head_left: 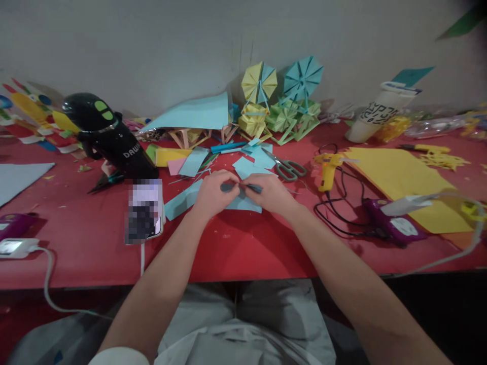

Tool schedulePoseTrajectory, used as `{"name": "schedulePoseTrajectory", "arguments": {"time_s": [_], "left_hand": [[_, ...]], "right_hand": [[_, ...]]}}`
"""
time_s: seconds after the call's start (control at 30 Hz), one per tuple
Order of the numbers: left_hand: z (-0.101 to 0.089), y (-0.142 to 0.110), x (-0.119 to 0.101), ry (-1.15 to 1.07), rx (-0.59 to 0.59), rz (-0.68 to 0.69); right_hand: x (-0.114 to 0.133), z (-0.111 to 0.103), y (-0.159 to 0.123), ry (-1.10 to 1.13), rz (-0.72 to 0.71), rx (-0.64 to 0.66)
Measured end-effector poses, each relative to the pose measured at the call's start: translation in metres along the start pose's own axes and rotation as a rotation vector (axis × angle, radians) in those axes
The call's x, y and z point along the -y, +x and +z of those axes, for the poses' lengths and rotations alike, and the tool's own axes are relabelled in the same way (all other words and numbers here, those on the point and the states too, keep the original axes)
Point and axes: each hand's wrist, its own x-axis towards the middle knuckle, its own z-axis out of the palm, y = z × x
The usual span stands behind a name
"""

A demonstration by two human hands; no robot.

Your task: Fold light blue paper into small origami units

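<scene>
Red surface (228,253): back from its front edge's middle, left hand (216,191) and right hand (272,192) pinch a small blue-grey paper (254,188) between nearly closed fingers (232,177); uneven pulling could tear it.

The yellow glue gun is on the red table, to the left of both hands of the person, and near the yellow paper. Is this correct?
Not quite: the head view shows the yellow glue gun to the right of the left hand and the right hand, not to their left. It is on the red table, near the yellow paper, as you say.
</scene>
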Motion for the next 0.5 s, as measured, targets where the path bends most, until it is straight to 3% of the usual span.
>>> {"name": "schedulePoseTrajectory", "arguments": {"time_s": [0.27, 0.5], "left_hand": [[-0.008, 0.002, 0.004, 0.07, -0.063, -0.044], [-0.014, 0.002, 0.004, 0.151, -0.053, -0.098]], "right_hand": [[0.002, -0.005, -0.001, 0.019, 0.002, -0.075], [0.001, -0.012, -0.001, 0.027, 0.053, -0.059]]}}
